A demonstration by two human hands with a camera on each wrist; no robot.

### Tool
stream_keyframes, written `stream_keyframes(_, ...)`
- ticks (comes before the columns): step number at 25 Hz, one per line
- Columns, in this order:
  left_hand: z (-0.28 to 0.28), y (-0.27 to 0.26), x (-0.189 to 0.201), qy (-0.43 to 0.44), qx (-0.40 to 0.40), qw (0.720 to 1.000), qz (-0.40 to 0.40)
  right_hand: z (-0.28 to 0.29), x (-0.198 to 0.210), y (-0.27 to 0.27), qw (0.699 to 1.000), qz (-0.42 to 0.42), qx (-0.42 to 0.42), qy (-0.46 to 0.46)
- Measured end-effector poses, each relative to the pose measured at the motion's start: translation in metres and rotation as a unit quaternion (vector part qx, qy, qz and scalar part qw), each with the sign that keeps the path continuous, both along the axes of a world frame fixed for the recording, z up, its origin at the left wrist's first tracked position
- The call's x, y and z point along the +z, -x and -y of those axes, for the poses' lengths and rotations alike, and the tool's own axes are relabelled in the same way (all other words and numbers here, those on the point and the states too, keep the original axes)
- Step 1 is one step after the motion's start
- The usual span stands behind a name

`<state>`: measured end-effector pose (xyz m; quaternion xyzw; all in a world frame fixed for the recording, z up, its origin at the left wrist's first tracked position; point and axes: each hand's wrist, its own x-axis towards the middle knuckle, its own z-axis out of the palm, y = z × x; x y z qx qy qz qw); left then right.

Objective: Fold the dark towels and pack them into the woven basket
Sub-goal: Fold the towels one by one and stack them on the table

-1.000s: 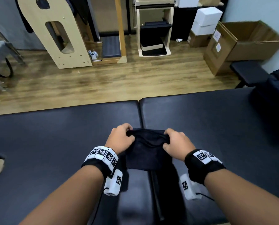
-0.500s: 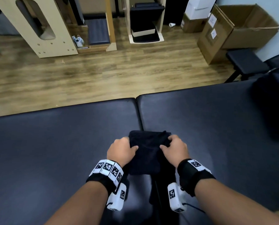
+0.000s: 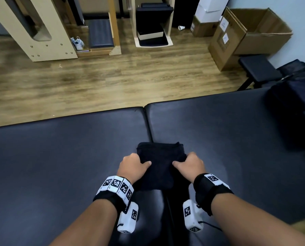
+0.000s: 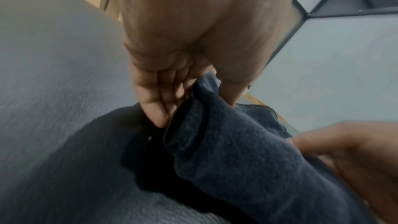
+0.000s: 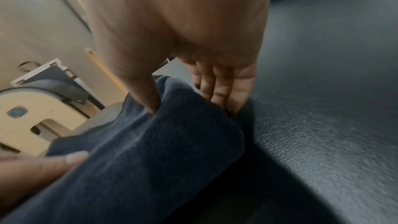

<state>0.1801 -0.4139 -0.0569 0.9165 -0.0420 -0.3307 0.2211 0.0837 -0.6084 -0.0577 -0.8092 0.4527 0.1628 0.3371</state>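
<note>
A folded dark towel (image 3: 160, 164) lies on the black padded table (image 3: 68, 157), over the seam between its two cushions. My left hand (image 3: 133, 165) grips the towel's left side, thumb on top and fingers curled under. My right hand (image 3: 190, 166) grips its right side the same way. The left wrist view shows the thick navy fold of the towel (image 4: 237, 151) pinched by the left hand (image 4: 183, 101), with the other hand's fingers at the lower right. In the right wrist view the thumb presses into the towel (image 5: 161, 142) while the fingers tuck beside it. No woven basket is in view.
More dark cloth (image 3: 297, 96) is heaped at the table's far right. Beyond the table's far edge is wooden floor with wooden exercise frames (image 3: 36, 32), cardboard boxes (image 3: 245, 32) and a small black bench (image 3: 258, 68).
Both hands brought the towel down from a lifted, bunched hold and toward me. It now lies flat and folded on the table with both hands gripping its sides.
</note>
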Motion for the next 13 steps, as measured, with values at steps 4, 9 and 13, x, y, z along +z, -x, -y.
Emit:
stream_keyframes(4, -0.001, 0.016, -0.017, 0.067, 0.021, 0.997, -0.023, 0.004, 0.005, 0.023, 0.998, -0.015, 0.041, -0.039)
stream_keyframes(9, 0.026, 0.06, -0.012, 0.168, 0.056, 0.98, -0.088, 0.031, 0.014, 0.085, 0.996, 0.013, -0.007, -0.087)
stream_keyframes(13, 0.09, 0.107, 0.002, 0.171, 0.008, 0.979, -0.108, 0.079, 0.023, 0.163, 0.984, 0.064, -0.088, -0.143)
